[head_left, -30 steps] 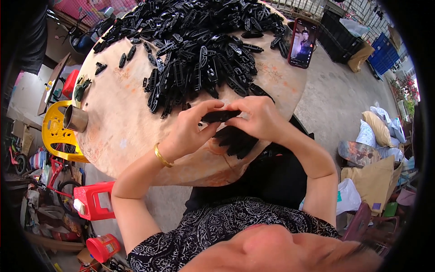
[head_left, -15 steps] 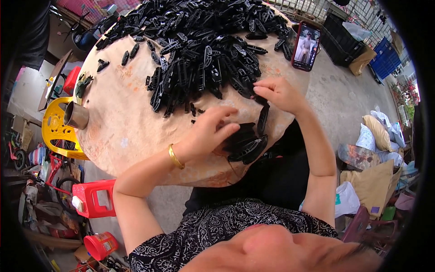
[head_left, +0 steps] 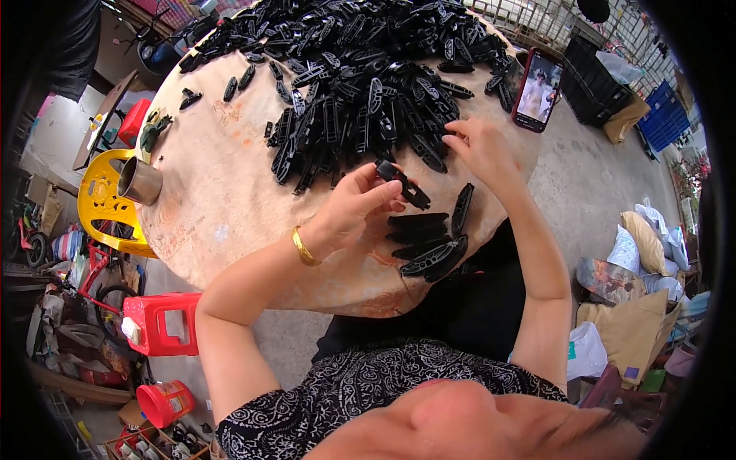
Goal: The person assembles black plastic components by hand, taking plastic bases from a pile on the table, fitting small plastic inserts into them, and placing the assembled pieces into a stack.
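Observation:
My left hand (head_left: 356, 205) is closed on a slim black plastic part (head_left: 405, 186), pinched between thumb and fingers above the near side of the table. A large pile of similar black parts (head_left: 360, 100) spreads beyond it. My right hand (head_left: 481, 151) is at the pile's right edge, thumb and forefinger slightly apart, with nothing visible between them. Whether its fingertips touch a part there, I cannot tell. Closer to me, several black parts (head_left: 418, 221) lie in a small group at the table's near right edge.
The round table has a pale patterned cloth (head_left: 195, 180). A phone (head_left: 538, 90) showing a picture stands at its right edge. At its left edge is a metal cup (head_left: 141, 182), beside a yellow plastic chair (head_left: 100, 192). A red stool (head_left: 157, 322) stands on the floor, lower left.
My left hand, earlier seen with nothing in it, now holds a black part. My right hand's fingers have drawn apart and shifted up along the pile's edge. The whole view has shifted slightly.

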Demonstrator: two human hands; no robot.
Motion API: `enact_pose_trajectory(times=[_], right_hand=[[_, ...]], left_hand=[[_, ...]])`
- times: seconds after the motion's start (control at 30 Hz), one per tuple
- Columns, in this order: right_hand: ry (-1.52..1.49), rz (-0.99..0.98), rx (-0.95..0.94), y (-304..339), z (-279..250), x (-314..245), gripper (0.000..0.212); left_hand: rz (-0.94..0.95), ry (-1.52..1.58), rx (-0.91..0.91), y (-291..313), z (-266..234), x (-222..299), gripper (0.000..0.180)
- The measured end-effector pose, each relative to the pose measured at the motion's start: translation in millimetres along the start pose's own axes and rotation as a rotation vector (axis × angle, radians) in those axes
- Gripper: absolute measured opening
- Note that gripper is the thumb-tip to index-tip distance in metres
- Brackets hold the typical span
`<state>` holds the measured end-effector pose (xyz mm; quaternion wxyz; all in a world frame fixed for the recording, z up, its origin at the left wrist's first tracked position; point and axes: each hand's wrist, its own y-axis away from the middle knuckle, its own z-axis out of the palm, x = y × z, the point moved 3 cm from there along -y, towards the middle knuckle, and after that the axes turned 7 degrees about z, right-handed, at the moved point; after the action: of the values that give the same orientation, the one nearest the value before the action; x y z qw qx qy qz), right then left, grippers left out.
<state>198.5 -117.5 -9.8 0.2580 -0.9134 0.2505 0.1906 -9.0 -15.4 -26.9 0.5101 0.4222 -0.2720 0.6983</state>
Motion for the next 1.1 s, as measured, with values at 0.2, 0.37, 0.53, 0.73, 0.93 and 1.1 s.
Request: enact_pose_trajectory(times=[0.2, 0.37, 0.53, 0.73, 0.93, 1.1], right_hand=[[-0.116, 0.045, -0.057, 2, 0, -2, 0.019], [-0.366, 0.084, 0.084, 13, -10, -13, 0.014], [-0.305, -0.245, 0.142, 30, -27, -55, 0.011], [-0.344, -0.334, 0.136, 30, -17, -68, 0.008], [-0.827, 0.133, -0.295, 38, 8, -70, 0.007], [-0.740, -0.053, 0.061, 33, -2, -75, 0.008]], left_hand=[[-0.030, -0.053, 0.085, 5, -1, 3, 0.022], [-0.013, -0.027, 0.072, 4, 0, 1, 0.022], [0.007, -0.021, 0.088, 4, -3, 2, 0.022], [0.028, -0.031, 0.087, 6, 1, 5, 0.021], [0.113, -0.028, 0.101, 6, 4, 12, 0.023], [0.227, -0.108, 0.136, 3, -2, 11, 0.024]])
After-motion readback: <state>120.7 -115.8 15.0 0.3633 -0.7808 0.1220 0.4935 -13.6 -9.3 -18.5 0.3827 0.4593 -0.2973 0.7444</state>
